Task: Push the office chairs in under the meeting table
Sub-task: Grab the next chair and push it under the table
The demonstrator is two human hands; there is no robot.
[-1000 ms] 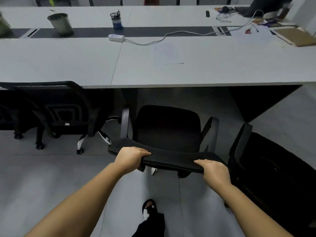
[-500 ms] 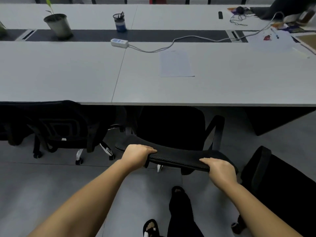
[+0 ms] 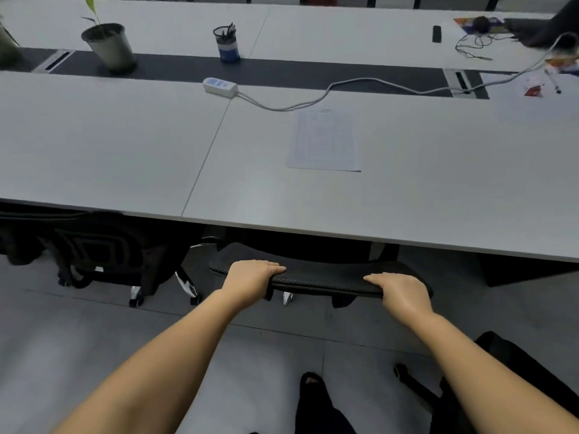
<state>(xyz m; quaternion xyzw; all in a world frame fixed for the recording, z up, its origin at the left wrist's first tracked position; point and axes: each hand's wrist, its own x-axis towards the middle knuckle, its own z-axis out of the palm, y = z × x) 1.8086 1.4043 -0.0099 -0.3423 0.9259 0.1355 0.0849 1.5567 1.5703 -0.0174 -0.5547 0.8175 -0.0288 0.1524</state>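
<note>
Left hand curled over top edge of office chair backrest, fingers wrapped onto its far side. Right hand gripping same edge further along, fingers closed round the rim. Seat and most of chair hidden beneath the counter; only backrest top and a bit of base showing (backrest just short of counter edge). Second chair to the left, mostly under the counter, castors on the floor. Third dark chair at lower right, well out from the counter. On the counter: sheet of paper ahead of the held chair, power strip with cable trailing right, pen cup, potted plant.
</note>
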